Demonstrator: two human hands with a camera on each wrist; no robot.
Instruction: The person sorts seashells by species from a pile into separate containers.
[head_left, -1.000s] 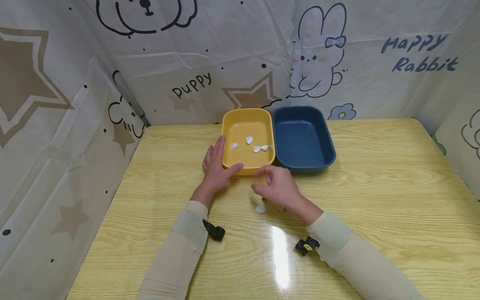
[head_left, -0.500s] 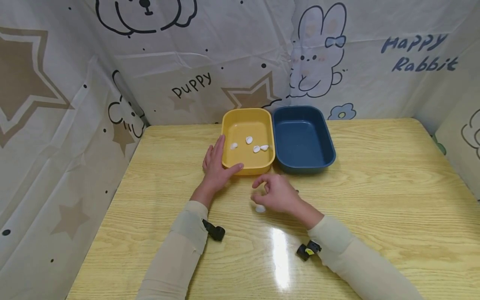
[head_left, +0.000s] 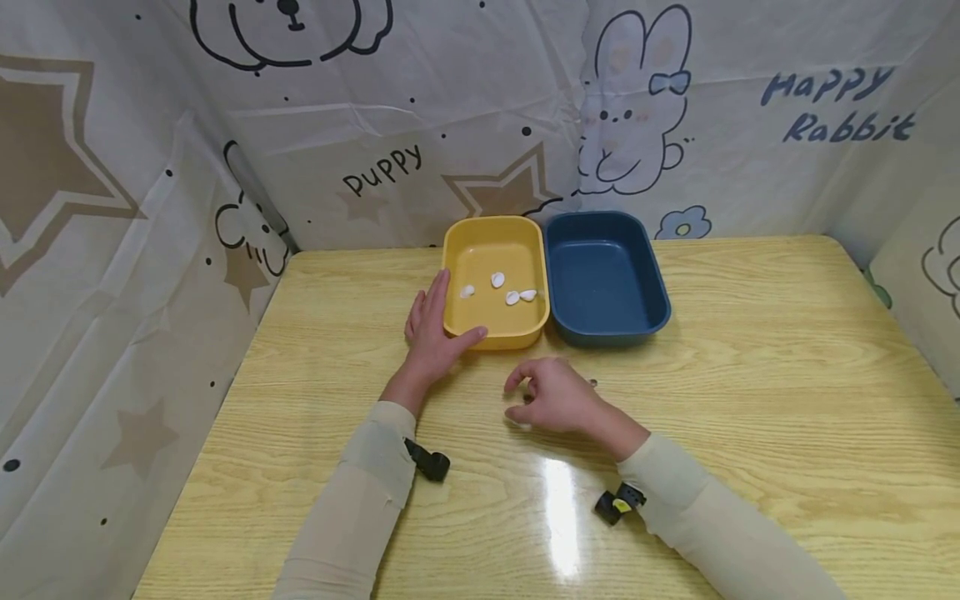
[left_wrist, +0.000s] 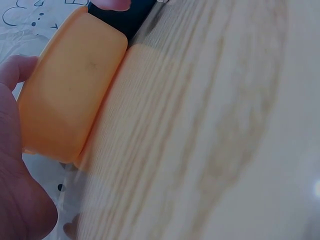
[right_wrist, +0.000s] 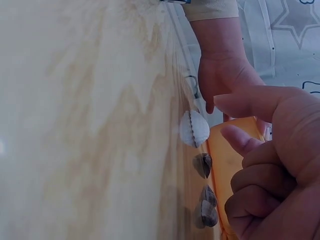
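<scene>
My left hand rests against the front left corner of a yellow tub, thumb on the front rim and fingers straight along the left side. Several white shells lie in that tub. My right hand hovers low over the table in front of the tubs; its thumb and index finger stand apart and the other fingers are curled, with nothing held. Close to those fingertips, in the right wrist view, is a white ridged shell. Several small dark shells sit in line beyond it, mostly hidden by my hand in the head view.
A dark blue tub with nothing visible inside stands against the yellow tub's right side. Both are near the back edge of the wood-grain table. A printed cloth hangs behind and at the sides.
My right hand has drawn back from the yellow tub's front edge and lowered towards the white shell, now largely covering it. My left hand has stayed on the tub.
</scene>
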